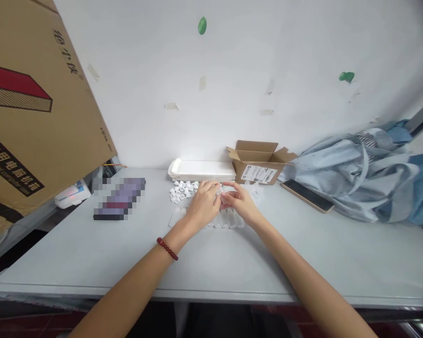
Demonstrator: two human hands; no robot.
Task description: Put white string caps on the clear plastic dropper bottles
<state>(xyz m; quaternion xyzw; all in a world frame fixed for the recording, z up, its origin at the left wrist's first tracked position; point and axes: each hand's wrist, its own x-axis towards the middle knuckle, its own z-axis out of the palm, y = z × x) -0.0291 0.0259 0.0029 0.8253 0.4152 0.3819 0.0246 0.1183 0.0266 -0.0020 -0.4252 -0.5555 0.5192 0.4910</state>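
Note:
My left hand (205,203) and my right hand (242,201) meet above the middle of the desk. Their fingers close around a small clear plastic bottle (222,189), mostly hidden by the fingers. Left fingertips lie over its top, while the right thumb and index finger curve round its side. Just below my hands, several translucent plastic bottles (229,219) lie in a row, partly covered by my left hand. A loose heap of small white caps (183,189) is beyond my left hand. Some clear plastic pieces (256,192) sit behind my right hand.
Against the wall are a white flat stack (206,169) and an open cardboard box (259,165). A phone (308,195) and blue fabric bags (359,173) lie to the right. On the left are a blurred-out object (120,199) and a large leaning carton (45,117).

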